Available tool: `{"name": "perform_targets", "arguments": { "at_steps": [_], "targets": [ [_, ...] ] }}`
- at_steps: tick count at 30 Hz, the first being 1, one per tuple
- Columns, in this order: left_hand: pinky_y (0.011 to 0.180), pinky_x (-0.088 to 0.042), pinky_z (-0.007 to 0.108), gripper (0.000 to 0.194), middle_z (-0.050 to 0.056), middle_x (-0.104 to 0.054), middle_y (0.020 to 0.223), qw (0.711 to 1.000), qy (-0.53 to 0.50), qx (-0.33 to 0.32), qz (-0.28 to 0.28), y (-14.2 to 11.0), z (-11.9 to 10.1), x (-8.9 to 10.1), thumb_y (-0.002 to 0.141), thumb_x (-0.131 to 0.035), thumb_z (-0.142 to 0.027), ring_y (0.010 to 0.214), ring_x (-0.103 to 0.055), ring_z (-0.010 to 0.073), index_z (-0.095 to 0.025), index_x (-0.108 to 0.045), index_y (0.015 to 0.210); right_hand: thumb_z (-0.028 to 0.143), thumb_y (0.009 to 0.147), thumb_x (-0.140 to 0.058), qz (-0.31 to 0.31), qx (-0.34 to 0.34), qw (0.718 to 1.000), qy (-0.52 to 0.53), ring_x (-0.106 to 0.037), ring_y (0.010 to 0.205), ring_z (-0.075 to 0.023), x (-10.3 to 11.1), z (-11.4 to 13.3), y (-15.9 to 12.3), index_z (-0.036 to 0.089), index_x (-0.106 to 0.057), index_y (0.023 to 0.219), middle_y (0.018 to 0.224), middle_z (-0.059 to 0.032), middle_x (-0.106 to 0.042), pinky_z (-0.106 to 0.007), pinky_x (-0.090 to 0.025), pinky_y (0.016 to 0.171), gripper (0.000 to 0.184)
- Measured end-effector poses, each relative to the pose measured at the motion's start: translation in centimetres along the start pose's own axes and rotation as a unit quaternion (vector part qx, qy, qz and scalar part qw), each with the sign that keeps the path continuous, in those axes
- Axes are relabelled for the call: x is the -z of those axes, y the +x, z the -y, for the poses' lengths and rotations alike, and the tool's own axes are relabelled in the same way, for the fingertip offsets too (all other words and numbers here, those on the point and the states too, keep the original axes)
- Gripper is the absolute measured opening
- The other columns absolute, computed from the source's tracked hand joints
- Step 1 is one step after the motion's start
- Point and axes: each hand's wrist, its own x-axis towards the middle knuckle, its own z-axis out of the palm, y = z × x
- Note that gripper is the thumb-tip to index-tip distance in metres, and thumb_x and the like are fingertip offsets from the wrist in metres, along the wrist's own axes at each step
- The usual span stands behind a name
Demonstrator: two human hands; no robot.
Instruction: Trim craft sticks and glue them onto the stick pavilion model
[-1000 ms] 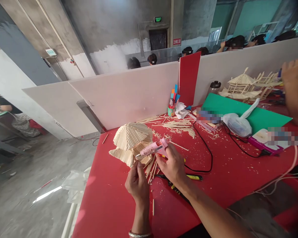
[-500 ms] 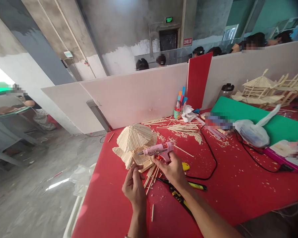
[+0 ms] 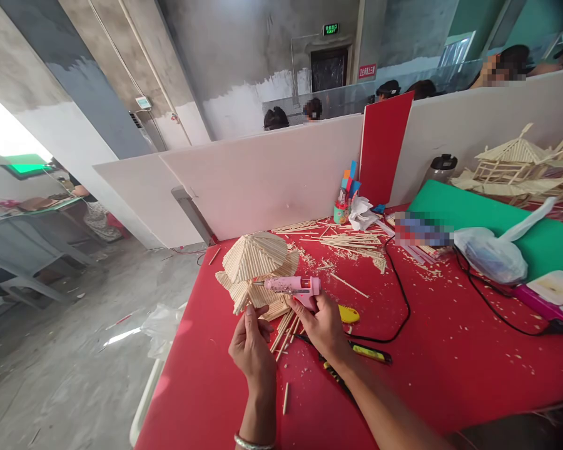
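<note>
Near the centre of the frame we see the right hand [image 3: 326,325] with its grip closed around the handle of a pink glue gun [image 3: 288,285], the barrel pointing left. The gun's nozzle overlaps the stick model [image 3: 254,256], a layered, roof-like build of pale sticks standing just left of centre on the red worktop [image 3: 431,375]; we cannot tell whether the tip touches it. Below the nozzle, the left hand [image 3: 253,344] has thumb and forefinger drawn close together at the model's lower edge, the other fingers curled. Whether that grip pinches a small piece, the model itself or nothing, we cannot make out, since the fingertips cover the spot. The gun and both hands hide part of the model's lower right side, and we lose the upper ends of the loose sticks [image 3: 286,334] behind them. Right of centre, the right hand and forearm partly cover a yellow-handled tool [image 3: 370,352], so its full shape escapes us. A bracelet [image 3: 253,444] on the left wrist is cut by the bottom edge. At the upper right, a second stick model [image 3: 516,159] runs out of the frame, and a green board [image 3: 455,203] hides the lower part of a dark-lidded bottle [image 3: 443,165].
</note>
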Motion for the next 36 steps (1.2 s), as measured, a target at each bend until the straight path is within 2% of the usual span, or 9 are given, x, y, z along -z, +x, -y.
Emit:
{"name": "perform_targets", "arguments": {
  "at_steps": [4, 9, 15, 23, 29, 33, 36],
  "targets": [
    [0.041, -0.032, 0.022, 0.035, 0.000, -0.058, 0.050, 1.000, -0.019, 0.003, -0.020, 0.33, -0.05, -0.29, 0.078, -0.073, -0.048, 0.045, -0.043, 0.0098, -0.015, -0.073, 0.067, 0.043, 0.091, -0.061, -0.007, 0.023, 1.000, -0.014, -0.070, 0.074, -0.0197, -0.20, -0.21, -0.16, 0.018, -0.065, 0.100, 0.084, -0.0073, -0.073, -0.028, -0.055, 0.070, 0.027],
    [0.040, -0.033, 0.022, 0.035, 0.000, -0.059, 0.050, 0.999, -0.017, -0.019, -0.033, 0.36, -0.01, -0.59, 0.077, -0.075, -0.048, 0.044, -0.044, 0.0092, -0.015, -0.074, 0.067, 0.043, 0.091, -0.062, 0.005, 0.035, 0.999, -0.012, -0.071, 0.081, -0.0214, -0.33, -0.26, -0.16, 0.019, -0.066, 0.101, 0.089, -0.0088, -0.073, -0.029, -0.056, 0.074, 0.027],
    [0.039, -0.033, 0.021, 0.034, 0.001, -0.061, 0.051, 0.998, -0.012, -0.031, -0.046, 0.29, -0.15, -0.74, 0.073, -0.078, -0.047, 0.043, -0.044, 0.0081, -0.015, -0.074, 0.064, 0.045, 0.090, -0.062, 0.010, 0.016, 1.000, -0.004, -0.070, 0.073, -0.0200, -0.26, -0.16, -0.17, 0.017, -0.066, 0.102, 0.084, -0.0079, -0.073, -0.027, -0.056, 0.069, 0.031],
    [0.042, -0.037, 0.022, 0.033, 0.001, -0.062, 0.052, 0.998, 0.007, -0.029, -0.058, 0.23, -0.23, -0.75, 0.072, -0.078, -0.047, 0.045, -0.045, 0.0088, -0.015, -0.074, 0.063, 0.045, 0.089, -0.063, 0.014, 0.009, 1.000, 0.010, -0.071, 0.081, -0.0220, -0.28, -0.02, -0.14, 0.018, -0.067, 0.104, 0.091, -0.0097, -0.074, -0.029, -0.057, 0.074, 0.031],
    [0.041, -0.035, 0.021, 0.032, 0.000, -0.060, 0.051, 0.998, 0.003, -0.029, -0.053, 0.38, 0.06, -0.64, 0.073, -0.078, -0.047, 0.044, -0.045, 0.0087, -0.015, -0.075, 0.066, 0.045, 0.090, -0.062, 0.015, 0.014, 1.000, 0.019, -0.072, 0.083, -0.0229, -0.43, -0.18, -0.10, 0.019, -0.066, 0.107, 0.092, -0.0095, -0.074, -0.031, -0.058, 0.078, 0.031],
    [0.041, -0.034, 0.021, 0.035, -0.002, -0.054, 0.046, 0.998, 0.019, -0.040, -0.047, 0.37, 0.18, -0.45, 0.076, -0.075, -0.048, 0.044, -0.043, 0.0086, -0.015, -0.076, 0.067, 0.040, 0.093, -0.060, 0.006, 0.057, 0.998, 0.010, -0.070, 0.092, -0.0231, -0.45, -0.23, -0.14, 0.021, -0.064, 0.104, 0.093, -0.0090, -0.072, -0.033, -0.058, 0.083, 0.022],
    [0.042, -0.034, 0.020, 0.034, -0.001, -0.056, 0.048, 0.998, 0.014, -0.045, -0.035, 0.43, 0.41, -0.26, 0.078, -0.073, -0.048, 0.046, -0.043, 0.0084, -0.015, -0.076, 0.069, 0.033, 0.096, -0.056, -0.025, 0.130, 0.991, -0.036, -0.067, 0.087, -0.0213, -0.36, -0.28, -0.26, 0.021, -0.060, 0.104, 0.092, -0.0086, -0.067, -0.031, -0.057, 0.077, 0.015]
  ]
}}
